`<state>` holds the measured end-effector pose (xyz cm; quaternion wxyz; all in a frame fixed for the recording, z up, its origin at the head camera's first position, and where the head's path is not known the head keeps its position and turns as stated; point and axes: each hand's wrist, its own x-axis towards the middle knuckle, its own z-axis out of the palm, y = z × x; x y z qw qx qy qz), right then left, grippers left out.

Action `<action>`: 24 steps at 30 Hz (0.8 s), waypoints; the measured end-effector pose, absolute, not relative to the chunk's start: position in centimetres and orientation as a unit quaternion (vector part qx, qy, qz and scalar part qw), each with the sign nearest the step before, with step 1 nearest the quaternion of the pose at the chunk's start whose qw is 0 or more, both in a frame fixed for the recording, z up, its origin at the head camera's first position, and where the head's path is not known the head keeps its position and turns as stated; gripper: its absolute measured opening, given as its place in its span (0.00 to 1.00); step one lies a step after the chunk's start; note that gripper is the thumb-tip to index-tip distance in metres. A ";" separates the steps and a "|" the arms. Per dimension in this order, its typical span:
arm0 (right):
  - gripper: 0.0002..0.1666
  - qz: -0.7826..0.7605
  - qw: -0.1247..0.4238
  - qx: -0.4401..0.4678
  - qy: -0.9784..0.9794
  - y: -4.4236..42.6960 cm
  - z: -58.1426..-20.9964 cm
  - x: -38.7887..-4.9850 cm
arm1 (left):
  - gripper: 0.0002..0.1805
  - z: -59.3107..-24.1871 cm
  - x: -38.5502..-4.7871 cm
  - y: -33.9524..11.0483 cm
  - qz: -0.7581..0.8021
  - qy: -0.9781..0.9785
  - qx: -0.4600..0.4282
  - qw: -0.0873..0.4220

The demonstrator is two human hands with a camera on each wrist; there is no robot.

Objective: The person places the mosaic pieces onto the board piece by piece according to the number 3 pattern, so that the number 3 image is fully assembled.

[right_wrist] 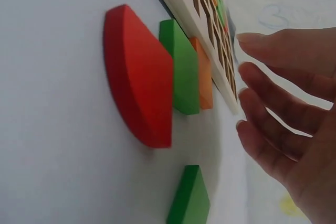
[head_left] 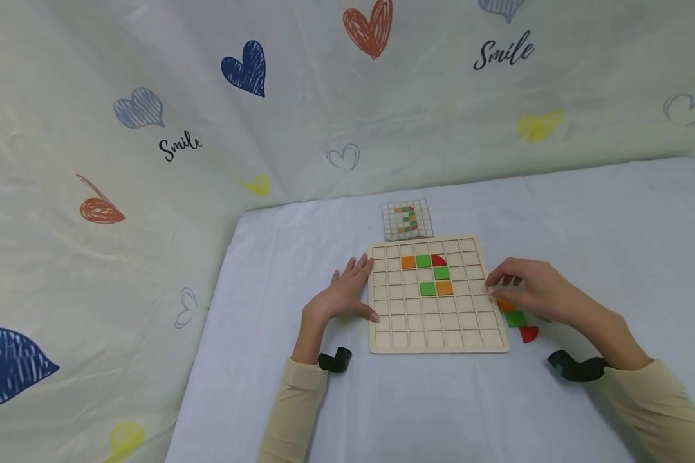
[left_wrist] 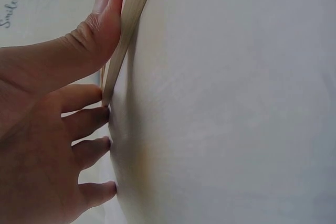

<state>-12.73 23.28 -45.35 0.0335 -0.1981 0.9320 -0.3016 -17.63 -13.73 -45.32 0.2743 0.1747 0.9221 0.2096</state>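
A wooden grid board [head_left: 414, 321] lies on the white cloth, with orange [head_left: 408, 262], green [head_left: 423, 261] and red [head_left: 438, 260] pieces in one row. A green piece [head_left: 442, 273] lies below the red one; under it are a green [head_left: 427, 289] and an orange [head_left: 444, 288]. The left hand [head_left: 343, 297], fingers spread, touches the board's left edge, thumb [left_wrist: 92, 40] against the rim. The right hand [head_left: 535, 289] hovers by the right edge, fingers [right_wrist: 283, 103] loosely bent, nothing seen between them. Near it lie orange [right_wrist: 205, 74], green [right_wrist: 181, 69] and red [right_wrist: 139, 77] pieces.
A creased pattern card [head_left: 408, 220] with a small coloured grid lies behind the board. Another green piece [right_wrist: 191, 198] is on the cloth near the right hand. A curtain [head_left: 301, 116] with hearts and lettering hangs behind and at the left. Black bands [head_left: 576, 368] are on both wrists.
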 end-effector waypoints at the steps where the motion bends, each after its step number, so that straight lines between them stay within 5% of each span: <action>1: 0.09 -0.299 0.039 -0.199 0.932 23.5 -45.3 -12.7 | 0.68 -45.4 -17.6 -13.7 0.208 0.922 0.176 0.274; 24: 0.15 -0.259 0.232 -0.138 0.927 29.4 -44.1 -12.9 | 0.67 -44.9 -17.5 -13.6 0.232 0.916 0.170 0.279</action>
